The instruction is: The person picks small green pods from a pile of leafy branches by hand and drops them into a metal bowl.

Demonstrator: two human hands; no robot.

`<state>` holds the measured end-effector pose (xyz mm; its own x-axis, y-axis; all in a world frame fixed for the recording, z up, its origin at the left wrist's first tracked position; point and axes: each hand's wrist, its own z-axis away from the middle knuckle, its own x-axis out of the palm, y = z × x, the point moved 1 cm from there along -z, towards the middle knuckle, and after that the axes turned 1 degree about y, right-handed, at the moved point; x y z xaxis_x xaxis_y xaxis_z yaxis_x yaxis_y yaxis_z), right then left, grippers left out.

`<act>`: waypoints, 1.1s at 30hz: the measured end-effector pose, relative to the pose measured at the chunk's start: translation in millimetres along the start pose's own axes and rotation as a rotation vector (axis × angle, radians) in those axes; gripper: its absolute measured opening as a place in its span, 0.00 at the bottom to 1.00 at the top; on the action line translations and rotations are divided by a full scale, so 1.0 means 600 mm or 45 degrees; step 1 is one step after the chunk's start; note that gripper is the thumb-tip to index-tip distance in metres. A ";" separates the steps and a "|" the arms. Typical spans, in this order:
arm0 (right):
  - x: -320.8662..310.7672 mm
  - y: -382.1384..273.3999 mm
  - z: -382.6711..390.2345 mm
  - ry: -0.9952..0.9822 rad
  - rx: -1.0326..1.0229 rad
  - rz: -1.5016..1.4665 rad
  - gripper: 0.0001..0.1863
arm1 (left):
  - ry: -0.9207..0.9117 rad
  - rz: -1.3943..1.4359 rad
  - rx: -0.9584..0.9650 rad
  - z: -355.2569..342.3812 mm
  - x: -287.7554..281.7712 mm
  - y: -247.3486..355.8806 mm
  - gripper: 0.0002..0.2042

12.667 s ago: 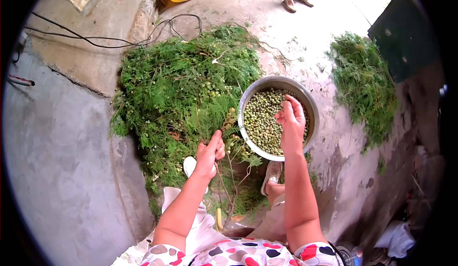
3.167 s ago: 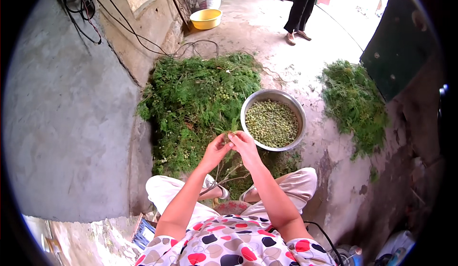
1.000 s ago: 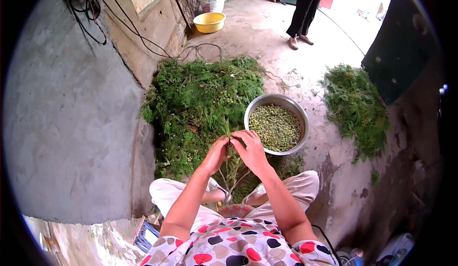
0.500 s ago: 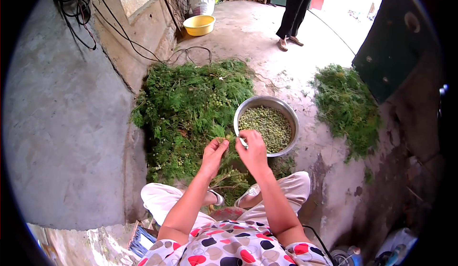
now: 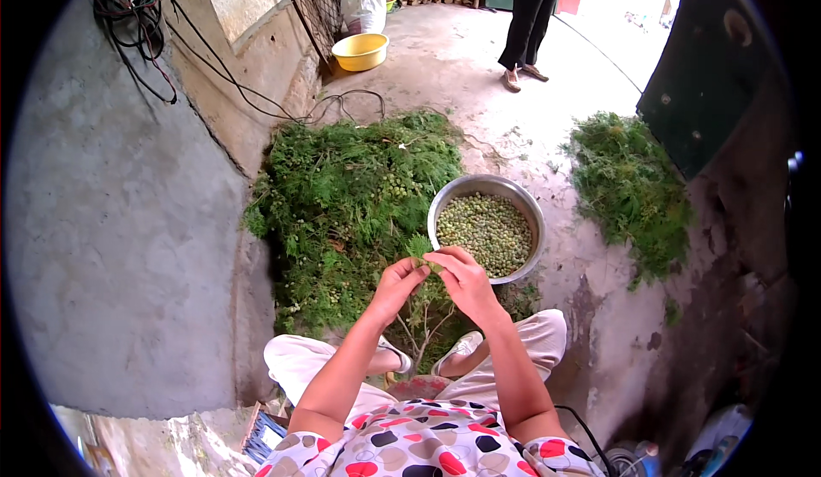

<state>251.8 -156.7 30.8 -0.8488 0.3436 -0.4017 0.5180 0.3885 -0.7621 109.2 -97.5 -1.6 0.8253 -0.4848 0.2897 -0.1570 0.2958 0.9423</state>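
By the metal basin, the left hand is pinching a sprig; the right hand, hold unclear, is apparently plucking, next needing steadiness.

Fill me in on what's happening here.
A person's left hand pinches a green sprig, with the right hand's fingertips close against it. Just beyond the right hand sits a metal basin holding many small greenish berries. A big heap of green branches lies left of the basin, a smaller pile to its right. Another person stands farther back.
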 end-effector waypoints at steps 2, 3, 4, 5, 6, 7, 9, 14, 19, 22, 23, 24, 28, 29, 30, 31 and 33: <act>0.007 -0.003 0.005 0.002 -0.022 0.074 0.17 | 0.012 -0.078 0.009 -0.001 -0.005 -0.005 0.04; 0.009 -0.004 0.008 0.006 0.025 0.102 0.15 | 0.030 -0.046 0.017 -0.002 -0.006 -0.005 0.04; 0.013 -0.004 0.010 0.003 0.030 0.106 0.15 | 0.028 -0.041 0.012 0.000 -0.006 -0.008 0.04; 0.018 -0.002 0.014 0.023 0.000 0.149 0.13 | 0.057 -0.025 -0.003 0.003 -0.006 -0.012 0.04; 0.021 -0.002 0.015 0.050 -0.040 0.191 0.12 | 0.083 -0.016 -0.009 0.004 -0.006 -0.010 0.04; 0.024 0.006 0.018 0.094 -0.104 0.270 0.10 | 0.093 0.030 -0.036 0.005 -0.009 -0.022 0.03; 0.031 0.010 0.024 0.117 -0.071 0.271 0.09 | 0.119 0.069 -0.042 0.007 -0.009 -0.028 0.03; 0.048 0.018 0.032 0.214 0.003 0.222 0.08 | 0.121 0.175 0.016 0.007 -0.007 -0.035 0.03; 0.062 0.011 0.040 0.256 0.220 -0.084 0.08 | 0.097 0.323 -0.054 0.012 -0.005 -0.030 0.02; 0.078 0.027 0.049 0.320 0.228 -0.188 0.08 | 0.063 0.477 -0.140 0.021 0.004 -0.011 0.03; 0.077 0.034 0.051 0.308 0.324 -0.305 0.07 | 0.036 0.582 -0.204 0.023 0.007 -0.007 0.03; 0.080 0.034 0.052 0.291 0.422 -0.432 0.07 | 0.041 0.583 -0.205 0.023 0.002 -0.011 0.03; 0.073 0.058 0.047 0.211 0.674 -0.798 0.10 | 0.044 0.692 -0.113 0.007 -0.023 -0.038 0.04; 0.067 0.068 0.047 0.160 0.711 -0.707 0.10 | 0.008 0.742 -0.077 0.006 -0.028 -0.042 0.04; 0.055 0.084 0.049 0.118 0.747 -0.605 0.11 | -0.040 0.796 -0.044 0.003 -0.025 -0.043 0.04; 0.049 0.109 0.051 0.107 0.797 -0.532 0.11 | 0.003 0.799 -0.063 0.005 -0.024 -0.040 0.05; 0.023 0.159 0.052 0.089 0.860 -0.495 0.16 | 0.022 0.783 -0.069 0.008 -0.022 -0.038 0.05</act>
<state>285.9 -141.6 -63.4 -0.9358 0.3515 -0.0267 -0.0111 -0.1051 -0.9944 99.4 -101.7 -25.8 0.6009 -0.1987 0.7742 -0.5795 0.5587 0.5933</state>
